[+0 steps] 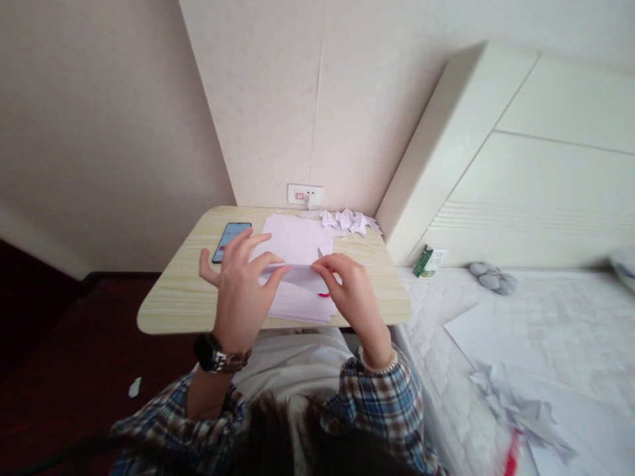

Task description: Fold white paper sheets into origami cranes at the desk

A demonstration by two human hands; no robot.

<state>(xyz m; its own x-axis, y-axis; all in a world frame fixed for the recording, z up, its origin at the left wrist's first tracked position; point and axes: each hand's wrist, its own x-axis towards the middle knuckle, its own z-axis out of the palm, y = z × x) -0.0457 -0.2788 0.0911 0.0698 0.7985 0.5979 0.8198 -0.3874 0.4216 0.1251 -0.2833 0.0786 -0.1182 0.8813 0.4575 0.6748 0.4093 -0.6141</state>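
Observation:
Between my two hands a folded sheet of paper [298, 272] is held up over the table. My left hand [243, 281] pinches its left end between thumb and index finger, the other fingers spread. At the right end, my right hand [347, 281] grips the paper with thumb and fingertips closed. Below lie white sheets of paper [297, 231] in a stack. Scissors with a red handle [324, 295] rest on the stack, partly hidden by my right hand and the held paper.
A phone [232, 242] lies on the left of the wooden table [173, 291]. Folded paper pieces [350, 221] sit at its back right, near a wall socket [304, 195]. On the bed [426, 344] are a green-and-white box [429, 261], a grey plush thing [491, 277] and more paper [585, 423].

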